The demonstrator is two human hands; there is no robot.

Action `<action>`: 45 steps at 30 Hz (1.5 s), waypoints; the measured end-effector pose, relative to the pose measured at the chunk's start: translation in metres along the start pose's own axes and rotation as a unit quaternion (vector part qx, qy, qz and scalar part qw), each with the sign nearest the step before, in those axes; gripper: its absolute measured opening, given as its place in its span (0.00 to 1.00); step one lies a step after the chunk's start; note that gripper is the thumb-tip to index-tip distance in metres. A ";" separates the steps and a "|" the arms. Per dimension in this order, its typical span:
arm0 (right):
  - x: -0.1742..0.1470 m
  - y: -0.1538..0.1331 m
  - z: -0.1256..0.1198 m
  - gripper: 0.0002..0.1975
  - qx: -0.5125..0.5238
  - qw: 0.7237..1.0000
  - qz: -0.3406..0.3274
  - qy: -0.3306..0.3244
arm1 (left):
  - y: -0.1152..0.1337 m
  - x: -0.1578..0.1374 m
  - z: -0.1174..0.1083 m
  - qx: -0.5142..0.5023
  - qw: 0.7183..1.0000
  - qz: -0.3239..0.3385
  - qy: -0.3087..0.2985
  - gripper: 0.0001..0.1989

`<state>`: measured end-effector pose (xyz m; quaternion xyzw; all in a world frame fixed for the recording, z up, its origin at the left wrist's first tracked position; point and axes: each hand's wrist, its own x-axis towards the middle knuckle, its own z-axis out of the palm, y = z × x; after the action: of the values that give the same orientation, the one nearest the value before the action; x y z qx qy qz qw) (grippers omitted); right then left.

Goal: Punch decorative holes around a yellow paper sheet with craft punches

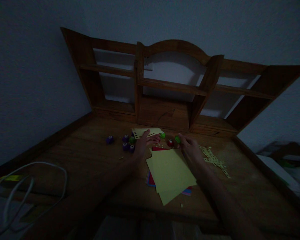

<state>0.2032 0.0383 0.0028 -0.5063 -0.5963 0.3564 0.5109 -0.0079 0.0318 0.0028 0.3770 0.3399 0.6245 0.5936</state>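
My left hand (pixel 143 144) grips a pale yellow paper strip (pixel 150 132) between thumb and fingers; a row of small punched holes runs along its edge. A small green craft punch (pixel 177 139) is pinched in my right hand (pixel 190 147), apart from the strip. Between the hands are a red craft punch (pixel 170 142) and another green punch (pixel 162 135). Left of my left hand stand several purple punches (pixel 125 146) and a dark green one (pixel 132 139). Tiny yellow cut-outs are scattered below the strip. The room is dim, so fine detail is hard to see.
Yellow sheets (pixel 173 173) overlap a stack of coloured paper in front of me. Punched yellow strips (pixel 213 160) lie right of my right hand. A lone purple punch (pixel 110 139) sits farther left. A white cable (pixel 65 176) loops at the left edge; a wooden shelf (pixel 165 110) backs the desk.
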 end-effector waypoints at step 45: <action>-0.029 -0.042 0.011 0.17 0.355 0.889 0.103 -0.272 | -0.008 -0.001 0.006 0.035 0.998 -0.044 0.010 0.24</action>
<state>0.1813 0.0011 0.0327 -0.2330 -0.4905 0.7186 0.4345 0.0009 0.0316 -0.0012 0.3758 0.3838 0.5893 0.6035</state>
